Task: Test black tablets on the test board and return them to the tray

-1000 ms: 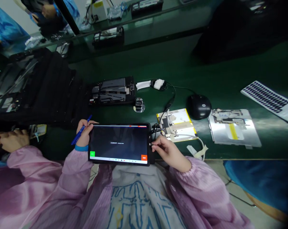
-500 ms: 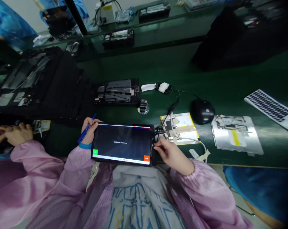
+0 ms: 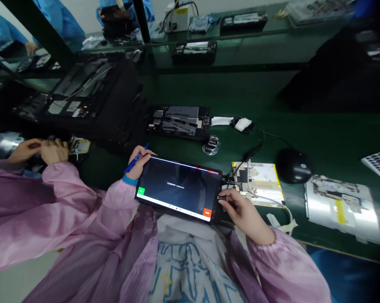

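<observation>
- Two hands in pink smock sleeves, one on either side of a slim black tablet (image 3: 177, 189) with a dark lit screen, angled at the near edge of a green-matted workbench (image 3: 265, 97).
- Left hand (image 3: 138, 165): fingers curled closed around a slim blue ballpoint pen (image 3: 133, 163), knuckles just beside the tablet's upper left corner, a blue wristband (image 3: 129, 181) below.
- Right hand (image 3: 244, 214): thumb and fingers pinched on a small black plug (image 3: 222, 198) at the tablet's right edge.
- Thin black cables (image 3: 240, 170) from that edge, running over a flat white board with yellow edges (image 3: 256, 183).
- On the screen, a short line of text too small to read, a green button at lower left and an orange button at lower right.
- Farther up the bench, an opened black device chassis with exposed metal parts (image 3: 177, 122), a small chrome counter on a clear round base (image 3: 212, 145), a round black computer mouse (image 3: 294, 165) and a silver metal panel with a yellow strip (image 3: 338, 208).
- Off to the left, a co-worker's two hands (image 3: 40, 151) close together in pink sleeves, whatever lies between them too hidden to tell.
</observation>
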{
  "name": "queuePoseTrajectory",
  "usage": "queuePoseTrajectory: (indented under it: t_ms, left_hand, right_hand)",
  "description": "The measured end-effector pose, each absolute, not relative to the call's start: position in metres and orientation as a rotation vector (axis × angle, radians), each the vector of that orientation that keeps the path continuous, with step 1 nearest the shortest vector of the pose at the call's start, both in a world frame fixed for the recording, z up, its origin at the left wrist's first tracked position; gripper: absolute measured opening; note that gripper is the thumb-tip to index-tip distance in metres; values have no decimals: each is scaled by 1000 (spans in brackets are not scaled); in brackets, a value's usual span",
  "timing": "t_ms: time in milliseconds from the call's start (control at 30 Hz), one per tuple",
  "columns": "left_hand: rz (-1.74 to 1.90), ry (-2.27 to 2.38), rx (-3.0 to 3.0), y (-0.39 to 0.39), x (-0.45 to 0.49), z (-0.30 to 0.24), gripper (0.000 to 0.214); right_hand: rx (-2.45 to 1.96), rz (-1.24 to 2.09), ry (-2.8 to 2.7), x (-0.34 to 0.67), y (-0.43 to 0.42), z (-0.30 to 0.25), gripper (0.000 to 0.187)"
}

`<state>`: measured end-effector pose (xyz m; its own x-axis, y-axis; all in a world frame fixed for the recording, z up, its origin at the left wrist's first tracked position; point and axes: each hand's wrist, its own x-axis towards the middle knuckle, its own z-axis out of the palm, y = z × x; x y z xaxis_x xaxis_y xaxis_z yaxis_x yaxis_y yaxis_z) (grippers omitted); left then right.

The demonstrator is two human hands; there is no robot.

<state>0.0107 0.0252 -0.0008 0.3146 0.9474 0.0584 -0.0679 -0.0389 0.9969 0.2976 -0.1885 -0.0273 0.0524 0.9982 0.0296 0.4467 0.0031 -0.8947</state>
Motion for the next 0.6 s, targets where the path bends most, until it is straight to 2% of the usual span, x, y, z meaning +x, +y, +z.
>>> queuePoseTrajectory:
  t_ms: [100,200,333,600]
  left_hand:
    - [1036,848,1278,25,10,-2,41]
    - [1029,831,1245,23,8,-3,39]
    - [1010,824,1231,21,7,-2,38]
    - [954,782,1233,22,3,-5,40]
  right_hand:
    - [-1557,854,-1543,300,-189,-27,24]
    - [-1562,645,-1646,302,-188,-28,27]
    - [-1492,397,-1790,303,-187,-26,21]
    - [-1477,183,-1987,302,-183,-19,13]
